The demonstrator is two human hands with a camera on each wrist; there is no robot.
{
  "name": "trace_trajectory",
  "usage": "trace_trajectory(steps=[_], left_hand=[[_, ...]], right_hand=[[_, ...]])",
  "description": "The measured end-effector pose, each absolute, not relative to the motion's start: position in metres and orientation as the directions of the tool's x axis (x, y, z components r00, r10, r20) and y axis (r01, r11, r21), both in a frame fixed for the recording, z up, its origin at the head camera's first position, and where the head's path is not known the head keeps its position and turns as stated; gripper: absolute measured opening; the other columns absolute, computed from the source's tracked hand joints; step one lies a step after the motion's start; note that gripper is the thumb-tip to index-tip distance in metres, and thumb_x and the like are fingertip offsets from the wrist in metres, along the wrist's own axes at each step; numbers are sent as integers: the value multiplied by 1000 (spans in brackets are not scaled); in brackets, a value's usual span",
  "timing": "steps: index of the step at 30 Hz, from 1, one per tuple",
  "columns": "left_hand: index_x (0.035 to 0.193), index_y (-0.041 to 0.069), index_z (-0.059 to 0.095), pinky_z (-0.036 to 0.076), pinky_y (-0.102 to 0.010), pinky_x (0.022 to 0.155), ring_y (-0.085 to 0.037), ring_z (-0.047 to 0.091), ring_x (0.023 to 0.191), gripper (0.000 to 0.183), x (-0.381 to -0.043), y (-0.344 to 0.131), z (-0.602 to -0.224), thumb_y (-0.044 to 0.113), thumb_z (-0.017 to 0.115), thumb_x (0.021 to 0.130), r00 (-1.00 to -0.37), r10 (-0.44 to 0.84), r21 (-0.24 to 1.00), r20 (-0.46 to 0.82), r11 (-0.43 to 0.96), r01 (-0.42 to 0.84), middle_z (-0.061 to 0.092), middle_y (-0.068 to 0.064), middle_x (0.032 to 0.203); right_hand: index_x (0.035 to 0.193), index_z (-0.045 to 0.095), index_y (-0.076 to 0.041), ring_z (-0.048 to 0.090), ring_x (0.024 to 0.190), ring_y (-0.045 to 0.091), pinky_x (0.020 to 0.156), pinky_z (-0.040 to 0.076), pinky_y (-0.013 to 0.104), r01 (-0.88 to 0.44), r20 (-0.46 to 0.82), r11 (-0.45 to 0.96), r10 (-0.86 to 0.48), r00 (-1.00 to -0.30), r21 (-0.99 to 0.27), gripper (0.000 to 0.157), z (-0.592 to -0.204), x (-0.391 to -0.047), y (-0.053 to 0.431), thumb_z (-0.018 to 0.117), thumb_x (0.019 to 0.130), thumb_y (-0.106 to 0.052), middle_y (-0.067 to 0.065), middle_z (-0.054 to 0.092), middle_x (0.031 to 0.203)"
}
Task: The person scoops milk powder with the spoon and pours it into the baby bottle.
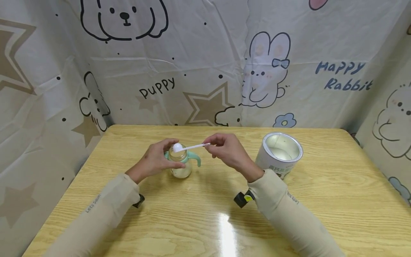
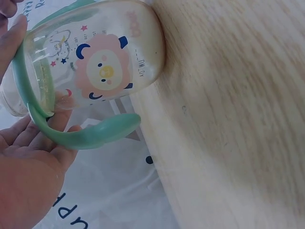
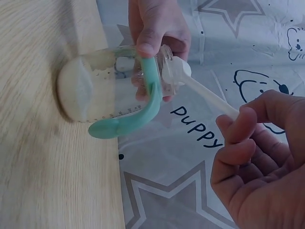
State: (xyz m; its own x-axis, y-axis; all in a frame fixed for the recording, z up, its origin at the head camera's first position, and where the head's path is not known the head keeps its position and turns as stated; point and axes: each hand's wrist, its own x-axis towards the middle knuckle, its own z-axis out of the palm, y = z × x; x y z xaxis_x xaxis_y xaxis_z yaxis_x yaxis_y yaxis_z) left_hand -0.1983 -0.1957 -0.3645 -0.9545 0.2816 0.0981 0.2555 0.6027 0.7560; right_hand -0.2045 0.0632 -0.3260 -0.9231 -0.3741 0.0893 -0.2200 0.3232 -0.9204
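On the wooden table (image 1: 192,214), left of its middle, we see a clear baby bottle (image 1: 181,173) standing upright, with white powder (image 3: 76,90) lying at its bottom; our left hand (image 1: 155,155) grasps it around the upper part, thumb on one side and fingers on the other; a pale green handle (image 1: 196,156) juts out toward our right, and a pink animal picture (image 2: 105,71) shows on the bottle's wall.

At the bottle's mouth we have the round bowl of a white scoop (image 1: 192,146); whether it touches the rim we cannot tell; our right hand (image 1: 229,150) pinches the far end of the scoop's handle between thumb and fingers, the other fingers curled.

Beyond our right wrist stands an open can (image 1: 266,162), well apart from the bottle; behind the table we see a pale curtain (image 1: 205,53) printed with cartoon animals, stars and words.
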Motion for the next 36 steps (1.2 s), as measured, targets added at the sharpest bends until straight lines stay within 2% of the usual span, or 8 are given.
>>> trace_trajectory(steps=[7,13,23,28,36], left_hand=[[143,-1,47,40,-55,109,-40,47,133,92,-199,-195,-360,28,93,70,-944,318,742,92,610,278,52,-19,143],[143,-2,46,40,-52,110,-39,48,133,90,-200,-192,-355,24,93,71,-935,332,755,125,580,307,53,-19,141],[142,-2,47,38,-46,113,-34,48,134,86,-202,-187,-341,20,92,72,-917,360,759,173,544,357,54,-16,142],[145,1,44,38,-48,112,-33,47,136,87,-203,-183,-334,21,91,74,-915,364,769,175,529,358,52,-15,144],[149,4,40,37,-49,113,-28,46,137,91,-205,-175,-326,24,90,76,-918,353,795,180,498,347,50,-11,147]], right_hand=[[107,71,1,60,68,17,56,44,23,-180,78,264,-356,-931,-948,18,-324,-207,71,66,97,-13,3,66,81],[110,69,6,58,65,13,57,44,20,-160,93,179,-335,-938,-971,19,-319,-207,77,64,97,-8,2,69,83],[116,65,9,57,62,8,56,46,18,-104,60,149,-278,-959,-983,24,-308,-205,94,63,99,-8,16,74,99],[116,65,9,57,59,7,55,47,18,-105,64,155,-248,-967,-982,25,-302,-204,105,63,99,-10,8,75,94],[117,66,3,57,60,7,57,49,18,-79,39,196,-201,-979,-977,25,-294,-203,124,64,100,-14,4,76,96]])
